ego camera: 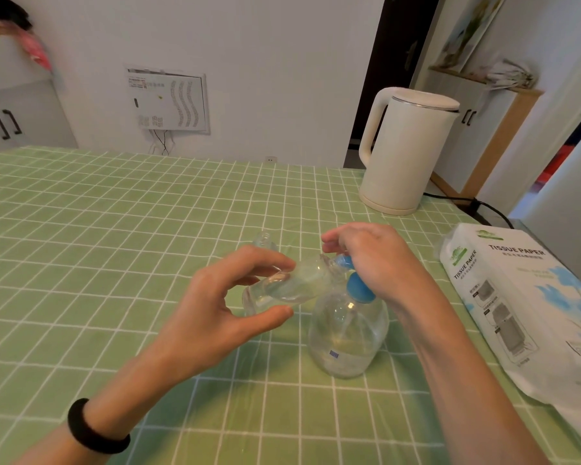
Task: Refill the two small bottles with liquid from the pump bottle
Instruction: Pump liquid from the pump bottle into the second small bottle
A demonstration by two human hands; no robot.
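A clear pump bottle (348, 333) with a blue pump head (359, 288) stands on the green checked table, partly filled with clear liquid. My right hand (373, 260) rests on top of the pump head, fingers curled over it. My left hand (228, 303) pinches a small clear bottle (292, 285) between thumb and fingers, tilted on its side with its mouth against the blue nozzle (341, 261). A second small clear bottle (265, 241), its mouth uncapped, stands upright just behind the left fingers.
A white electric kettle (406, 149) stands at the back right with its black cord (467, 201) trailing right. A tissue paper pack (517, 297) lies along the right edge. The green checked cloth (98, 229) covers the table.
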